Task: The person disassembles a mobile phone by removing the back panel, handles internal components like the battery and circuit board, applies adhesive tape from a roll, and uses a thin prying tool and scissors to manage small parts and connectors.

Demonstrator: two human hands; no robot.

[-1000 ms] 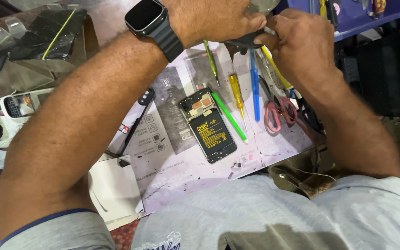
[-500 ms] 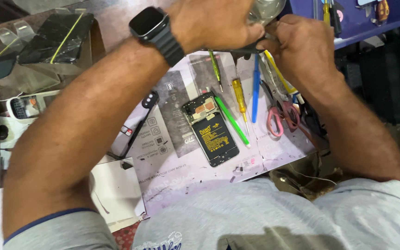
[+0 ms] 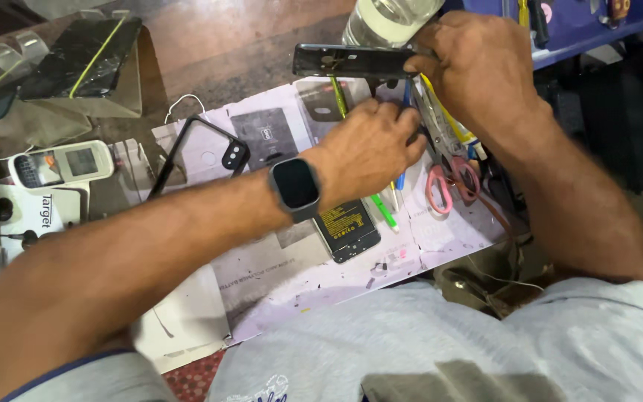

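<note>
My right hand (image 3: 478,74) grips one end of a flat black phone panel (image 3: 344,61) and holds it level above the mat. Below it, my left hand (image 3: 366,149) reaches down among the screwdrivers (image 3: 338,97) laid on the mat, fingers curled over them. The fingertips are hidden, so what they grip does not show. A dark smartwatch (image 3: 295,186) sits on my left wrist. Beneath that wrist lies an opened phone (image 3: 347,227) with its battery exposed.
Pink-handled scissors (image 3: 444,186) and a green tool (image 3: 385,212) lie to the right of the opened phone. A black phone case (image 3: 195,149), a white handset (image 3: 61,164) and a dark screen (image 3: 83,56) sit at the left. A clear bottle (image 3: 388,18) stands behind.
My left hand has dropped from beside the right hand down to the tools. The black panel now shows fully, held by my right hand alone. The view has shifted.
</note>
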